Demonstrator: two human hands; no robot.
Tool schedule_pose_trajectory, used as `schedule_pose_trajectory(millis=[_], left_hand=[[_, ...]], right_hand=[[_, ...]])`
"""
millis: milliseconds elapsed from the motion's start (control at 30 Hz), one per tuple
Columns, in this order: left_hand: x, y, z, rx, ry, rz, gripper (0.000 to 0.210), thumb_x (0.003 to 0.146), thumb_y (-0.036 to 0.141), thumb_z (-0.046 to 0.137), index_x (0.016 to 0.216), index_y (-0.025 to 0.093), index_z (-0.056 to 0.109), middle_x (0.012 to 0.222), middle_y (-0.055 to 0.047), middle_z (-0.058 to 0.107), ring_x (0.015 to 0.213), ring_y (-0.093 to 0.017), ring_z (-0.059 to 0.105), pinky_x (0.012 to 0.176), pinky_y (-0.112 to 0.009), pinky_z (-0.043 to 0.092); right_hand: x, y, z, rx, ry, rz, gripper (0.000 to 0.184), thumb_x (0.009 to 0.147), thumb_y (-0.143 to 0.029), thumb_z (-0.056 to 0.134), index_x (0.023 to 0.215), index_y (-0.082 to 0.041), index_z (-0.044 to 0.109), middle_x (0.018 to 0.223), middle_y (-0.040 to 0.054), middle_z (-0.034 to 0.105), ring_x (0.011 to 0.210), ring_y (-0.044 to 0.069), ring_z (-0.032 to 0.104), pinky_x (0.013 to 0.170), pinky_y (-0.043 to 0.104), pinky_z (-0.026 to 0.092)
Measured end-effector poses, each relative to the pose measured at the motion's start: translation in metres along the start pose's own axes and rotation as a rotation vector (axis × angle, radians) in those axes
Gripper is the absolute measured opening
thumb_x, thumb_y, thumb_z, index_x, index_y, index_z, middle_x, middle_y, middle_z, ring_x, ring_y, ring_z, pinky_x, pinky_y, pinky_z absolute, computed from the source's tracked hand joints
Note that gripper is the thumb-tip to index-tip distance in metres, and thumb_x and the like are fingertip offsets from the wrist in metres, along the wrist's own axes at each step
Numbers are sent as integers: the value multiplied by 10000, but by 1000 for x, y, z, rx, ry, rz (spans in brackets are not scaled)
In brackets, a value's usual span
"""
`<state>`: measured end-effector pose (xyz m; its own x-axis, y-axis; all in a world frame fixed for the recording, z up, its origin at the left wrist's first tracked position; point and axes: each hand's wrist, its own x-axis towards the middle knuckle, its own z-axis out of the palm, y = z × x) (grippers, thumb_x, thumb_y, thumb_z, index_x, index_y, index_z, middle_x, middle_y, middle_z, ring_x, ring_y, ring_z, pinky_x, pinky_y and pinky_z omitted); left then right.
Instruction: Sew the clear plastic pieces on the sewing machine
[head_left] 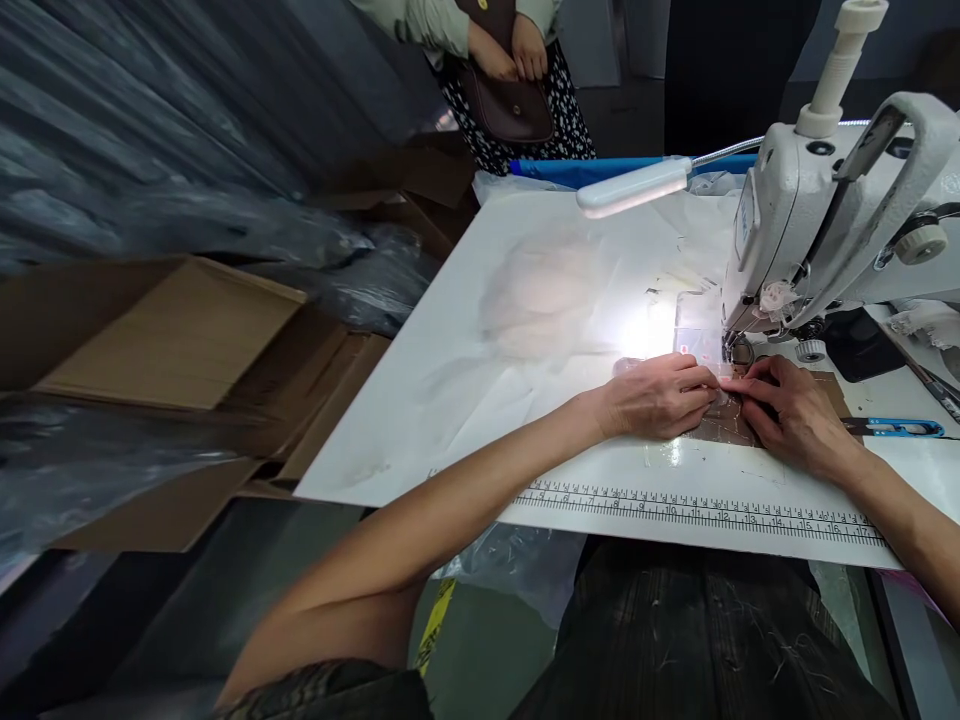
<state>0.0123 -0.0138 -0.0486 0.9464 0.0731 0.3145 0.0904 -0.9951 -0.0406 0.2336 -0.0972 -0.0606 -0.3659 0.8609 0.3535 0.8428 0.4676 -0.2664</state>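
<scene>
A white sewing machine point(787, 220) stands on the right of the white table, its needle and presser foot point(729, 345) lowered near my fingertips. My left hand point(667, 397) is closed in a pinch, just left of and in front of the presser foot. Facing it, my right hand point(791, 412) has its thumb and forefinger pressed together. Their fingertips meet at a small, thin, translucent piece point(721, 384), mostly hidden by the fingers. Another bit of sheer, pinkish material point(628, 366) shows beside my left hand. Under both hands lies a brown plate point(724, 425) with loose threads on it.
Blue thread snips point(904, 427) lie right of my right hand, near a black flat object point(862, 343). A lit lamp point(637, 186) hangs over the white table point(420, 400). A printed ruler point(697, 512) runs along its front edge. Cardboard boxes point(172, 340) stand left. Another person's hands point(514, 52) are at the back.
</scene>
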Motion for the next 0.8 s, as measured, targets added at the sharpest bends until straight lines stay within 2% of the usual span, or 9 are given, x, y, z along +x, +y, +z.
schedule_pose_trajectory(millis=[200,333,433,600,800], left_hand=[[6,-5,-7,-26,-47,6,245,906,246,452,854,186,683,900,-72,690,750,-184,561,733,-356,431],[11,-12,-15,-58,-57,14,206,833,320,509,760,223,676,865,-35,704,789,-203,555,807,-400,405],[10,-15,-16,-131,-48,-2,189,805,332,538,815,230,697,922,-28,712,804,-198,556,849,-400,404],[6,-17,-15,-223,-72,-50,234,831,312,527,930,220,718,968,-44,705,794,-187,563,813,-367,425],[4,-21,-17,-276,-108,-83,276,843,312,527,1031,222,708,1052,-60,698,848,-201,593,812,-373,429]], right_hand=[[0,-1,-1,-83,-9,-43,348,927,-238,455,1166,-251,707,1002,105,625,884,237,588,746,399,520],[1,-2,-2,-104,10,-60,347,935,-234,441,1164,-249,701,990,103,617,874,232,587,746,402,527],[2,-3,-2,-111,25,-69,334,945,-236,437,1150,-235,701,984,109,609,865,234,587,738,398,524],[2,-6,-1,-129,4,-41,334,946,-239,431,1159,-233,688,981,107,600,839,225,583,725,379,510],[6,-7,1,-213,-36,16,353,957,-290,401,1194,-253,659,976,100,597,739,195,564,571,308,459]])
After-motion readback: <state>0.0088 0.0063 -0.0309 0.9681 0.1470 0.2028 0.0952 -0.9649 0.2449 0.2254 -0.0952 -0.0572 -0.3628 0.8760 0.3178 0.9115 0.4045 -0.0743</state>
